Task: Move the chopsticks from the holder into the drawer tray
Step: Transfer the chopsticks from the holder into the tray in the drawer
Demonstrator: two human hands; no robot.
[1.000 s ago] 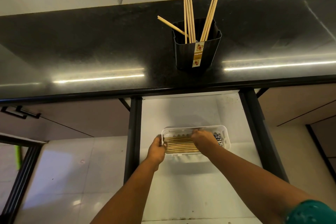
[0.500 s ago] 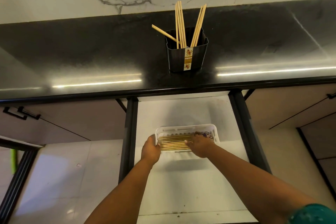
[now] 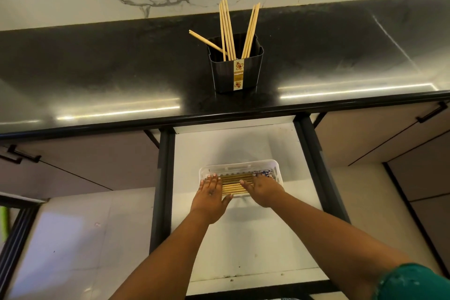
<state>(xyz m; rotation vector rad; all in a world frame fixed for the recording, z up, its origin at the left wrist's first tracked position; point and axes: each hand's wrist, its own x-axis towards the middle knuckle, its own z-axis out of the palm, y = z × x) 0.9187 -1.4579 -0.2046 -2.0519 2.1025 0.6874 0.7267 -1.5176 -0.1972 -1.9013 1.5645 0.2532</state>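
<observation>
Both hands are lying flat and spread, palms down, over the white tray [image 3: 277,168] in the open drawer [image 3: 246,238]. The left hand [image 3: 211,192] is covering the tray's left end, and the right hand [image 3: 261,189] is covering its right half; neither is pinching anything. Between them, a row of chopsticks [image 3: 235,184] is lying lengthwise in the tray, and the hands seem to be levelling that bundle. So the step in hand looks like settling a placed batch.

More chopsticks [image 3: 226,29] are standing in the black holder [image 3: 235,73] on the dark countertop [image 3: 97,68], near its front edge and directly above the drawer; one is leaning out to the left. The task is therefore only partly done.

The next move is calling for one hand to be lifting clear of the tray, rising past the countertop's overhanging lip, and closing on the upright sticks. The drawer floor around the tray is lying bare, and its black side rails [image 3: 321,178] are hemming the arms in on both sides.
</observation>
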